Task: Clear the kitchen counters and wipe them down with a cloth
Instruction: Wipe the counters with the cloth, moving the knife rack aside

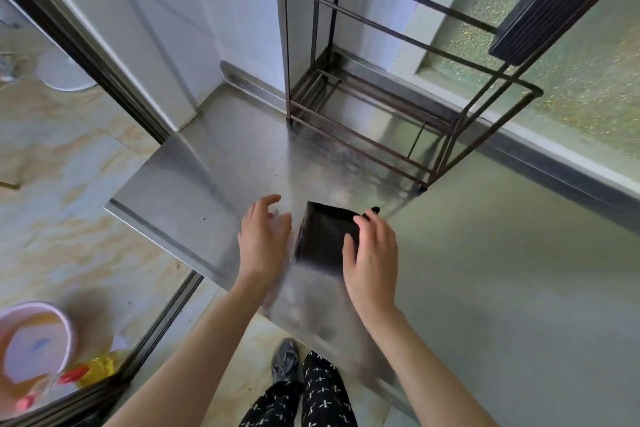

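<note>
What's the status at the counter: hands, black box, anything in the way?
Left hand open, off the box. Right hand open against black box; grip unclear. Box on steel counter. Wire rack stands behind.

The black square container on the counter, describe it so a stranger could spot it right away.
Start at the steel counter and its wire rack by the window. In front of the rack, between the left hand and right hand, lies the black container, the only dark boxy item there.

A black, square, open-topped container [322, 239] is sitting upright on the steel counter [194, 184], near its front edge and well clear of the left corner.
</note>
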`<action>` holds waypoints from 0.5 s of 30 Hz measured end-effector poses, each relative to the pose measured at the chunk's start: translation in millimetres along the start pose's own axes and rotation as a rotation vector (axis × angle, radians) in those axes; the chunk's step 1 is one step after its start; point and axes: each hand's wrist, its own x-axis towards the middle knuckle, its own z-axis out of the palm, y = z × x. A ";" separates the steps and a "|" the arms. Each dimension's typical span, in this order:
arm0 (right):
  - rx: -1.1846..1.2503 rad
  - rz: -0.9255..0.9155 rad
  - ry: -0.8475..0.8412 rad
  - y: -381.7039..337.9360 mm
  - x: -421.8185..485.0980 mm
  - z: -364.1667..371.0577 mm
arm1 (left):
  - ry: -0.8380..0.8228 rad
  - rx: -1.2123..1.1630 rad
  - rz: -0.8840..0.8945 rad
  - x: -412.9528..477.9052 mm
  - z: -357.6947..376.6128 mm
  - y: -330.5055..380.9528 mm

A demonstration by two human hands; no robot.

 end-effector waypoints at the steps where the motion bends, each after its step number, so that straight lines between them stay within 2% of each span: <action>1: -0.042 -0.091 -0.073 -4.8 -4.8 8.3 | 0.017 0.068 0.038 -4.2 -2.9 -6.9; 4: -0.208 -0.155 -0.265 -19.1 -9.1 35.7 | 0.028 0.272 0.100 -21.2 -13.2 -31.5; 8: -0.332 -0.140 -0.327 -3.1 9.0 47.7 | -0.043 0.406 0.154 -33.7 -38.2 -62.1; 12: -0.367 0.123 -0.253 37.0 38.7 27.9 | -0.076 0.453 0.156 -17.8 -67.0 -71.6; 15: -0.332 0.291 -0.235 28.1 42.0 27.9 | -0.151 0.535 0.229 9.1 -83.1 -81.2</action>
